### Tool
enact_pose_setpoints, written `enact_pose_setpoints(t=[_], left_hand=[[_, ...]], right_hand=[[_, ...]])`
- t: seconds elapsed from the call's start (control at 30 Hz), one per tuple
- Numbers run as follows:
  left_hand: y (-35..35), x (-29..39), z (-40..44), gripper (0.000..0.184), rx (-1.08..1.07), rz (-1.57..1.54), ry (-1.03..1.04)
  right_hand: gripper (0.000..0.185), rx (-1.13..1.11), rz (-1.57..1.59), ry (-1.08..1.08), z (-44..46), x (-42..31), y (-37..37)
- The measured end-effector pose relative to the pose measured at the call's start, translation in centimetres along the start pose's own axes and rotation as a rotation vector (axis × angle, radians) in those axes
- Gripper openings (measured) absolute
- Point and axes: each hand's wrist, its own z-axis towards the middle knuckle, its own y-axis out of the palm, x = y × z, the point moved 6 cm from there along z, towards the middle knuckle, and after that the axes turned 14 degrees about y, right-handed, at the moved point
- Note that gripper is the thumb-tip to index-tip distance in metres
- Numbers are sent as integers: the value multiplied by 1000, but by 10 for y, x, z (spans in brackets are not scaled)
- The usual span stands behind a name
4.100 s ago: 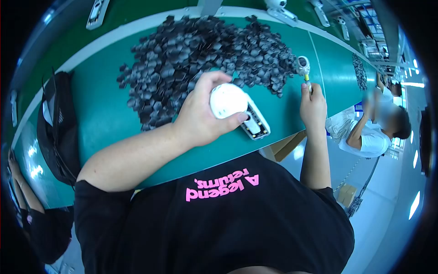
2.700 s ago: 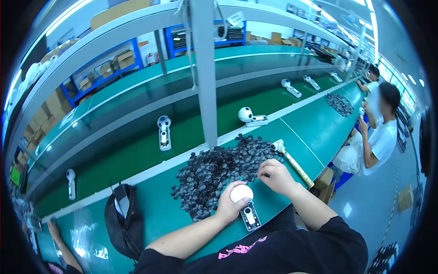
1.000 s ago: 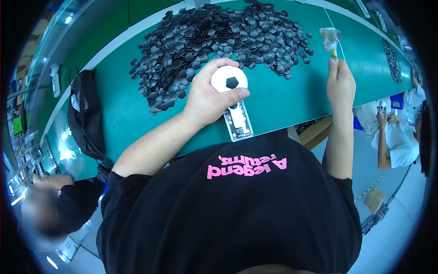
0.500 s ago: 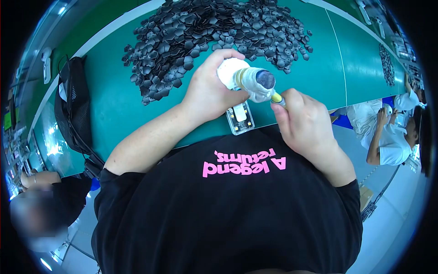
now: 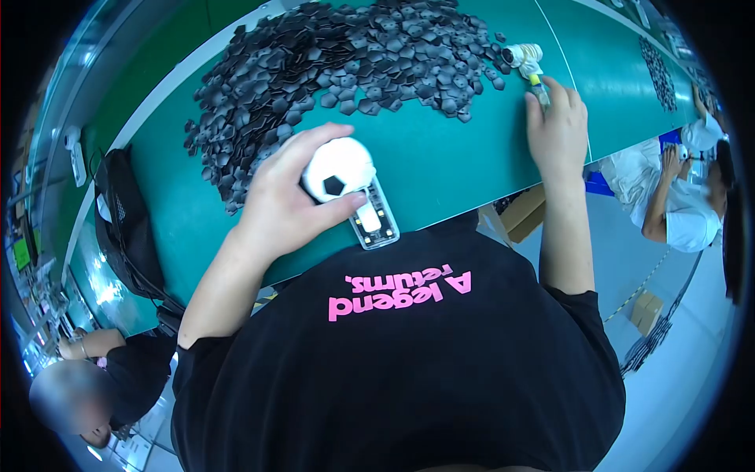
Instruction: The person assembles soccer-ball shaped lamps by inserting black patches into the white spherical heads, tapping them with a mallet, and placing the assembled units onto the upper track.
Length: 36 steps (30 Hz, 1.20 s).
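Observation:
My left hand (image 5: 279, 197) is closed round a small white ball (image 5: 346, 161) with one black pentagon on its side. Just below the ball, near the table's front edge, lies a clear-cased device (image 5: 377, 230) with yellow spots and a white strip. Out at the right, my right hand (image 5: 560, 130) grips the handle of a mallet. Its mallet head (image 5: 527, 55) is wrapped in pale material with a dark end face, and sits beside the edge of a heap of dark pentagon pieces (image 5: 330, 63).
The green table (image 5: 448, 169) stretches across the view. A black bag (image 5: 130, 220) is at its left side. An open cardboard box (image 5: 523, 214) stands below the edge at right. One person (image 5: 138, 381) is at lower left, another (image 5: 684, 204) at right.
The mallet has gone from the ball to the far right with my right hand. My left hand has shifted left and down with the ball, whose black pentagon now shows.

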Motion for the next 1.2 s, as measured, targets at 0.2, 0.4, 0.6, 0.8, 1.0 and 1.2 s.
enact_pose_setpoints(t=[0.2, 0.4, 0.6, 0.8, 1.0, 1.2], left_hand=[[-16, 13, -13, 63, -74, 195, -232], [-22, 0, -36, 62, -27, 241, -323], [-5, -12, -39, 62, 130, 46, -352], [6, -13, -12, 62, 100, 10, -279], [26, -25, 0, 62, 159, -210, -213], [24, -27, -5, 61, 186, -236, -108]], right_hand=[[28, -203, 345, -275, -21, -79, 6], [17, -261, 378, -363, -24, -94, 16], [16, -325, 505, -278, -21, -99, 5], [19, -381, 698, -189, -22, -99, 0], [18, -413, 899, -329, -37, -127, -18], [21, -434, 875, -483, -47, -159, -33]])
